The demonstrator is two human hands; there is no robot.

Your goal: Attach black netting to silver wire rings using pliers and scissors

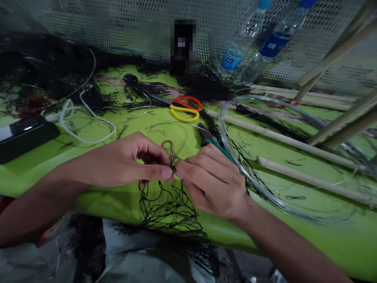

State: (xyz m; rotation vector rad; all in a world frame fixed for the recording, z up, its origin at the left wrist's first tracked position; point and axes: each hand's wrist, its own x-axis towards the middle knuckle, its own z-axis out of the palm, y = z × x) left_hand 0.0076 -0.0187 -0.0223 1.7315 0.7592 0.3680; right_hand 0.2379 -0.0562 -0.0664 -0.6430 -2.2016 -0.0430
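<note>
Black knotted netting (167,200) hangs from between my two hands over the front edge of the green table (188,135). My left hand (132,163) is closed, thumb and forefinger pinching the gathered top of the netting. Right up against it, my right hand (212,179) pinches the same spot with closed fingertips. A small loop of dark red cord (167,145) sticks up just behind the pinch. Exactly how the strands cross between the fingertips is too small to make out. Green-handled pliers (216,143) lie partly behind my right hand.
Scissors (185,109) with red and yellow handles lie farther back. A coil of silvery wire (225,133) and wooden sticks (294,141) occupy the right. A white cable (88,139) and a black box (29,133) lie left. Water bottles (232,55) stand by the perforated panel (141,31).
</note>
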